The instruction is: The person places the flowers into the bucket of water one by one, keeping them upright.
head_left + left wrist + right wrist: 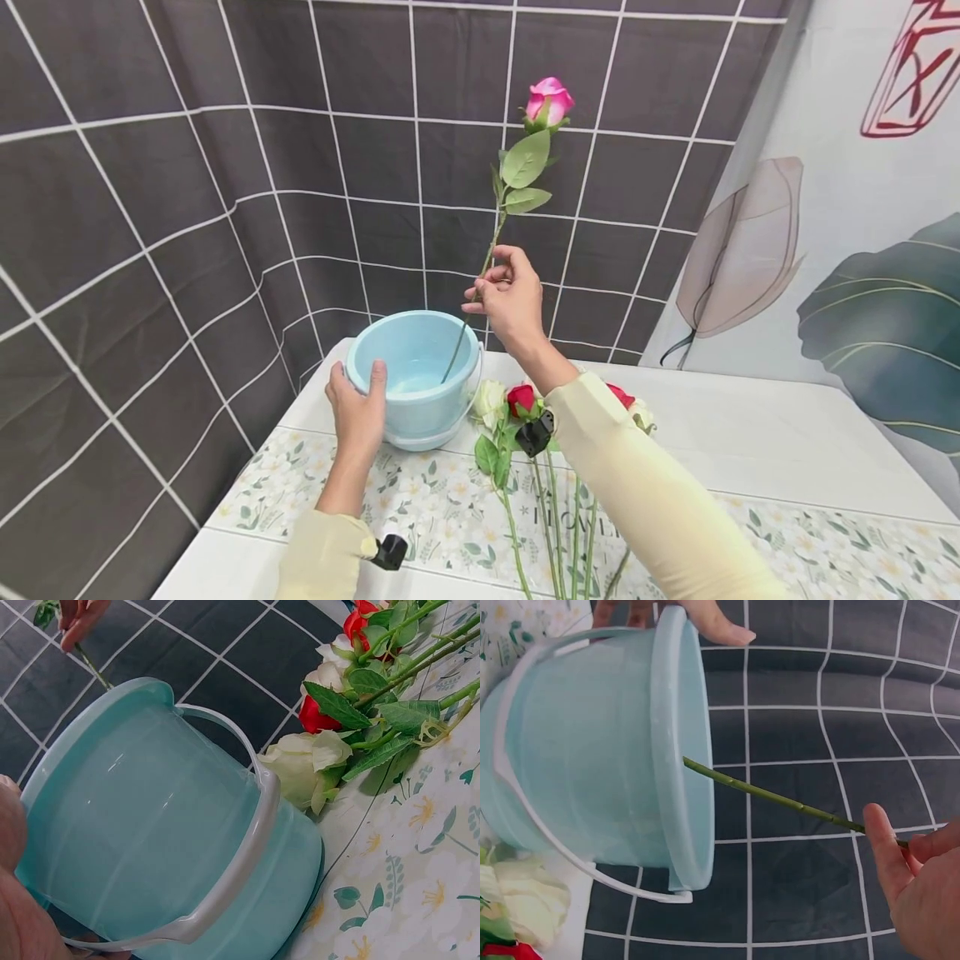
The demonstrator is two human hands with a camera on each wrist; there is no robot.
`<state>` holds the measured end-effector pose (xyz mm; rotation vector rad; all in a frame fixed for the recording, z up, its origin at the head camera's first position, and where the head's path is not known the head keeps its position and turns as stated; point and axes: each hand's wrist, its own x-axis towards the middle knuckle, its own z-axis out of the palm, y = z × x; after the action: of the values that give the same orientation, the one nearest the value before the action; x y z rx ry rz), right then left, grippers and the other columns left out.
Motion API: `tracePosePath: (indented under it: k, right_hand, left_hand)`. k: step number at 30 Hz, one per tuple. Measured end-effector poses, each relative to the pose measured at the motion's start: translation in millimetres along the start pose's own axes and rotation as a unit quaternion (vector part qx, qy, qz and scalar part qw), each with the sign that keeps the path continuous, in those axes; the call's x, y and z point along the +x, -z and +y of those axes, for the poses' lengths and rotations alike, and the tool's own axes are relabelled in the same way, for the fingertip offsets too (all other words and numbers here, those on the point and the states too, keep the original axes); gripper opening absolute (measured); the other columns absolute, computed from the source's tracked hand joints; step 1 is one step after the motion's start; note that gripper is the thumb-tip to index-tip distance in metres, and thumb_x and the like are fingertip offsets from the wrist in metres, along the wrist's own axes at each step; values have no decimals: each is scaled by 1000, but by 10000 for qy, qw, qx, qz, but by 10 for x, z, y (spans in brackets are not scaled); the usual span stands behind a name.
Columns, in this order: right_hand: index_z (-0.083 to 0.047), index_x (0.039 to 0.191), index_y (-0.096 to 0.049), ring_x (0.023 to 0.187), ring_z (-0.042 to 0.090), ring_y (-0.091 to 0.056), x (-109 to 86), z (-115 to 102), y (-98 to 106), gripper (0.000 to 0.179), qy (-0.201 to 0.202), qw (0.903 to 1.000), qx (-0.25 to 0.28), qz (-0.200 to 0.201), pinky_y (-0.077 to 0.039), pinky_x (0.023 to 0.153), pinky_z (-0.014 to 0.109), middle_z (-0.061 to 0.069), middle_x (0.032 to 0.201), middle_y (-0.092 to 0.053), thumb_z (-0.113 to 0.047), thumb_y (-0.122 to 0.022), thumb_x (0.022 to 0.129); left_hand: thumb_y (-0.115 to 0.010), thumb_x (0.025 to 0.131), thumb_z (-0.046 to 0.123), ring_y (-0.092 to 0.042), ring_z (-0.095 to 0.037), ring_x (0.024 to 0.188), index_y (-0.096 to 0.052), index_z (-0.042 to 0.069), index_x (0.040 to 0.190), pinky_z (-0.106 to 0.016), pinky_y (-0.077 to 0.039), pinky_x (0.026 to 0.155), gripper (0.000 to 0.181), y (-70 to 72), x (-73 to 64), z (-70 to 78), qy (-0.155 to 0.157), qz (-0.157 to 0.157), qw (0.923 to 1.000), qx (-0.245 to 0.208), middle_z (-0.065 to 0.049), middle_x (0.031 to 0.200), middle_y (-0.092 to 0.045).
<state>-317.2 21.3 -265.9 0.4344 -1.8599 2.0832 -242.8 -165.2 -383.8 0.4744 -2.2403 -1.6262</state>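
Pinched by its stem between the thumb and fingers of my right hand (513, 296) is a pink rose (549, 102) with green leaves. Its bloom points up, and the lower stem (772, 796) slants past the rim into the light blue bucket (427, 408). My left hand (358, 417) holds the bucket's left side, thumb at the rim and fingers around the outer wall. The white handle (247, 847) hangs down along the bucket's side. Just right of the bucket lie a white rose (490, 402) and a red rose (522, 400), partly behind my right forearm.
More roses lie beyond my right sleeve, including another red bloom (621, 396). Their long green stems (555, 525) run toward the front edge over a flower-printed table cover (420, 517). A dark cloth with a white grid (360, 158) hangs behind and to the left.
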Motion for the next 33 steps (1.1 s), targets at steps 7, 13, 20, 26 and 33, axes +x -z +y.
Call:
tracePosePath:
  k: [7, 13, 20, 26, 33]
  right_hand:
    - [-2, 127, -49, 77, 34, -69, -53, 111, -69, 43, -418, 9985, -264, -229, -60, 61, 37, 12, 83, -53, 17, -54, 89]
    - [-2, 126, -49, 81, 38, -69, -81, 221, -163, 44, -653, 9965, -352, -396, -60, 62, 36, 11, 82, -53, 18, -55, 88]
    - [-2, 123, -54, 79, 38, -69, -131, 368, -281, 41, -655, 9941, -638, -578, -60, 60, 33, 10, 79, -55, 19, -52, 87]
    - [-1, 122, -55, 76, 37, -69, -158, 439, -324, 42, -635, 9911, -978, -648, -60, 60, 33, 13, 79, -56, 19, -51, 86]
    - [0, 125, -55, 78, 36, -69, -176, 487, -349, 45, -769, 9855, -1221, -890, -60, 60, 29, 17, 83, -58, 19, -51, 85]
  left_hand:
    - [-37, 93, 66, -18, -43, 141, 6, 12, 154, -56, -16, 116, 92, 5, -14, -9, -4, 12, 10000, 42, -20, 153, -10]
    - [-37, 93, 66, -18, -43, 142, 7, 13, 154, -56, -16, 116, 92, 15, -16, -4, 26, -31, 10000, 52, -20, 153, -9]
    - [-37, 94, 65, -18, -43, 142, 8, 13, 154, -56, -17, 116, 91, 11, -15, 7, 76, -63, 9999, 55, -20, 153, -9]
    - [-36, 92, 68, -18, -43, 142, 7, 13, 154, -55, -17, 116, 93, -1, -11, 6, 40, -49, 10000, 47, -19, 154, -9]
    - [-36, 93, 67, -18, -42, 142, 7, 13, 154, -54, -16, 116, 92, -2, -3, 6, -14, -59, 10000, -5, -19, 153, -8]
